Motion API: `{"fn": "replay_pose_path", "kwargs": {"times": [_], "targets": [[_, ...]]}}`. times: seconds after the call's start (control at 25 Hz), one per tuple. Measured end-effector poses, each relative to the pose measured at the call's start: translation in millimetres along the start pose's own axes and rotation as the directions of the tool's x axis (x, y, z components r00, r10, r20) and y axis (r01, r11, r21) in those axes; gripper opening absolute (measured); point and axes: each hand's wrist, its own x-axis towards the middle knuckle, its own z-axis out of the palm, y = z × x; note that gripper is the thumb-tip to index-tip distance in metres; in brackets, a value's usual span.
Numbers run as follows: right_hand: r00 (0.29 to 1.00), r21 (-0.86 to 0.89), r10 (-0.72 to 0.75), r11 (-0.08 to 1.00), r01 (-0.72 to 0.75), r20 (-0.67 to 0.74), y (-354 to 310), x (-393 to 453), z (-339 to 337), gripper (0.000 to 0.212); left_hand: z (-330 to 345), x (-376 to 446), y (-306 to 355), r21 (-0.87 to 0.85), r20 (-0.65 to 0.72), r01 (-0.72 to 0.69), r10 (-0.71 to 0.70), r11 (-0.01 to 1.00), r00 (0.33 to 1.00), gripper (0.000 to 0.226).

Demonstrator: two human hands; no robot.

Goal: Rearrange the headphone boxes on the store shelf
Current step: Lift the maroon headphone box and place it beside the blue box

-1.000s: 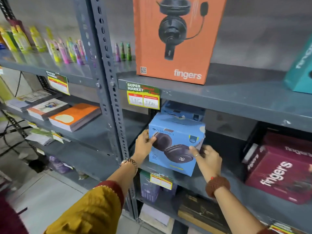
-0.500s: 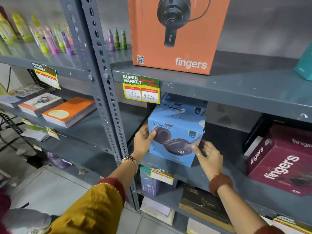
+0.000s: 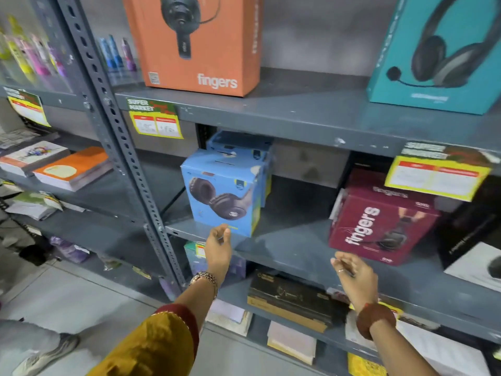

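Observation:
A light blue headphone box (image 3: 222, 194) stands upright on the grey middle shelf (image 3: 287, 248), with a second blue box (image 3: 241, 143) partly hidden behind it. My left hand (image 3: 218, 251) hovers just below the front box's lower edge, fingers loosely curled, holding nothing. My right hand (image 3: 355, 275) is lower and to the right, in front of the shelf edge, also holding nothing. A maroon "fingers" box (image 3: 379, 221) sits tilted on the same shelf to the right. An orange "fingers" box (image 3: 198, 42) and a teal headset box (image 3: 439, 52) stand on the shelf above.
A black-and-white box (image 3: 471, 245) sits at the far right of the middle shelf. Price tags (image 3: 156, 120) hang on the shelf edges. A perforated steel upright (image 3: 122, 147) divides the bays; books (image 3: 70, 169) lie left. A dark flat box (image 3: 290, 299) lies below. Someone's shoe (image 3: 46, 354) is on the floor.
Both hands have let go of the light blue box and pulled back and down from it. The box now stands alone on the shelf. The camera has swung right.

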Motion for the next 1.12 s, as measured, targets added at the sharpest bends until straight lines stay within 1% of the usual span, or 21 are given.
{"fn": "replay_pose_path", "kwargs": {"times": [0.08, 0.2, 0.24, 0.32, 0.4, 0.48, 0.56, 0.64, 0.72, 0.88, 1.0, 1.12], "targets": [[0.999, 0.015, 0.029, 0.999, -0.028, -0.045, 16.8, 5.3, -36.1, 0.021, 32.3, -15.9, -5.7, 0.027, 0.074, -0.015, 0.013, 1.000, 0.997, 0.007], [0.991, 0.052, 0.068, 0.997, -0.062, -0.115, 31.6, 22.6, -93.6, 0.033, 92.1, -50.5, 8.4, 0.003, 0.225, -0.049, 0.047, 0.999, 0.973, 0.007], [0.991, 0.082, 0.069, 0.995, -0.060, -0.119, 31.2, 30.2, -108.3, 0.039, 110.1, -63.4, 17.6, -0.005, 0.269, -0.070, 0.069, 0.998, 0.961, 0.009], [0.992, 0.148, 0.050, 0.989, -0.032, -0.120, 27.2, 48.2, -130.2, 0.048, 141.9, -85.1, 36.7, 0.008, 0.346, -0.136, 0.125, 0.991, 0.930, 0.025], [0.994, 0.181, 0.033, 0.983, -0.013, -0.107, 20.8, 66.2, -146.8, 0.054, 171.0, -99.1, 54.2, 0.038, 0.406, -0.188, 0.157, 0.981, 0.900, 0.034], [0.997, 0.198, 0.032, 0.980, -0.019, -0.065, 12.5, 80.7, -154.1, 0.058, 191.3, -103.0, 67.3, 0.070, 0.438, -0.235, 0.181, 0.969, 0.880, 0.042], [1.000, 0.180, 0.024, 0.984, -0.022, -0.009, 4.6, 90.6, -157.6, 0.058, 206.8, -102.6, 76.1, 0.093, 0.459, -0.286, 0.214, 0.954, 0.862, 0.043], [0.999, 0.171, -0.004, 0.985, -0.005, 0.050, -3.0, 97.6, -156.2, 0.055, 216.2, -99.8, 77.8, 0.066, 0.461, -0.283, 0.222, 0.957, 0.859, 0.041], [0.997, 0.190, -0.024, 0.982, 0.008, 0.079, -6.2, 103.5, -153.6, 0.050, 220.8, -101.2, 78.5, 0.030, 0.445, -0.259, 0.219, 0.965, 0.868, 0.039], [0.999, 0.193, -0.006, 0.981, -0.001, 0.035, -12.3, 98.1, -151.6, 0.041, 218.8, -101.3, 78.3, 0.044, 0.455, -0.209, 0.166, 0.977, 0.875, 0.037], [1.000, 0.157, -0.029, 0.987, 0.029, -0.003, -13.9, 85.4, -154.7, 0.037, 202.0, -105.9, 74.6, 0.011, 0.494, -0.244, 0.207, 0.970, 0.844, 0.041], [1.000, 0.150, -0.006, 0.989, 0.010, -0.026, -12.4, 70.0, -159.5, 0.044, 177.3, -110.8, 73.3, -0.051, 0.508, -0.267, 0.255, 0.962, 0.822, 0.040]]}}
